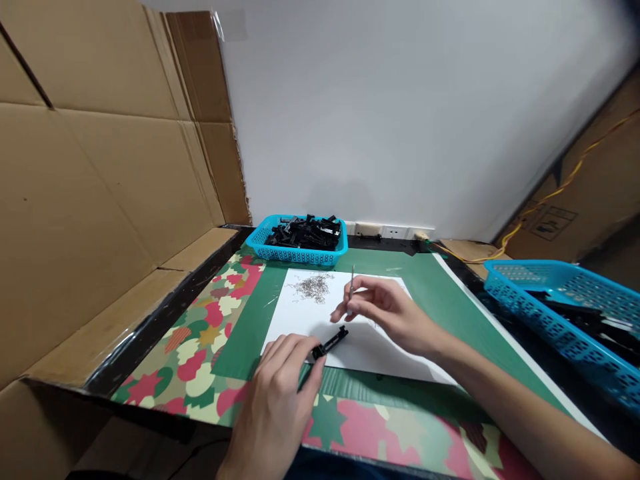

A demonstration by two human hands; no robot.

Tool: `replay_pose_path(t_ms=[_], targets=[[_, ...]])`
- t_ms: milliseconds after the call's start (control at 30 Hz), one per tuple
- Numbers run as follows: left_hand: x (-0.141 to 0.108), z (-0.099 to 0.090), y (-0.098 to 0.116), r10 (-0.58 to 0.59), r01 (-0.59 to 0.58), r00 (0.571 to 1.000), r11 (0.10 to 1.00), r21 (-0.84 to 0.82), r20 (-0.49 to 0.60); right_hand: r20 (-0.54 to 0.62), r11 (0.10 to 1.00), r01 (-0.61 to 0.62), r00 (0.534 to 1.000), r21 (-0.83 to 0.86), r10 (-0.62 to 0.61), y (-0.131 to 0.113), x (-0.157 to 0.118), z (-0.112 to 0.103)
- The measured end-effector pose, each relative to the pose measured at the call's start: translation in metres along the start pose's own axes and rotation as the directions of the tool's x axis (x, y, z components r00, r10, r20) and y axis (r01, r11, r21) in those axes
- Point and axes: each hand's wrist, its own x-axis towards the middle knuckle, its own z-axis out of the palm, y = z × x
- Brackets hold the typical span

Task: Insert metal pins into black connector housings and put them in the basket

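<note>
My left hand (283, 380) is closed on one end of a slim black plastic part (334, 341), thumb on the near side. The part's free end points up and right over the white sheet. Above it, my right hand (387, 308) pinches a thin metal tool (352, 283), held nearly upright; its exact kind is too small to make out. The tool is apart from the black part. On the white paper (285, 317), a loose pile of tiny metal pieces (314, 287) lies beyond my hands.
A blue basket (300, 256) heaped with black plastic parts (305, 233) stands at the back, by the wall. Another blue basket (555, 270) with black parts is at the right. Cardboard walls (100, 167) close off the left. Wall sockets (394, 232) and a yellow cable (510, 233) sit behind.
</note>
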Motion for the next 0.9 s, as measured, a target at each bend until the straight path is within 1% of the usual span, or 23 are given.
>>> replay_pose_path(t_ms=[100,167,267,433,500,600,700,800,900], targets=[[-0.001,0.001,0.001,0.027,-0.027,1.000,1.000,0.000,0.000,0.057,0.993,0.035,0.998,-0.112,-0.028,0.001,0.001,0.014],[-0.001,0.001,0.000,0.041,-0.041,0.999,0.999,0.021,0.002,0.055,0.978,0.059,0.997,-0.199,-0.049,0.002,0.001,0.021],[0.000,0.002,0.000,0.055,-0.056,0.998,0.997,0.051,0.005,0.036,0.963,0.033,0.999,-0.266,-0.025,0.005,0.003,0.029],[0.000,0.000,0.003,0.078,-0.076,0.997,0.994,0.073,-0.015,-0.014,0.966,-0.037,0.999,-0.255,0.034,0.006,0.003,0.039],[0.000,0.000,0.005,0.084,-0.081,0.996,0.992,0.097,-0.023,-0.011,0.965,-0.049,0.999,-0.257,0.047,0.005,0.003,0.040],[0.000,0.000,0.006,0.100,-0.096,0.995,0.989,0.111,-0.024,0.016,0.960,-0.051,0.998,-0.277,0.058,0.004,0.002,0.038],[0.000,0.000,0.006,0.114,-0.112,0.993,0.990,0.091,-0.020,0.028,0.953,-0.039,0.998,-0.301,0.050,0.005,0.003,0.037],[0.000,0.000,0.006,0.113,-0.110,0.993,0.990,0.088,-0.020,0.028,0.945,-0.032,0.999,-0.326,0.044,0.006,0.003,0.037],[0.000,0.000,0.006,0.111,-0.109,0.994,0.990,0.092,-0.020,0.016,0.945,-0.051,0.998,-0.323,0.059,0.005,0.003,0.038]])
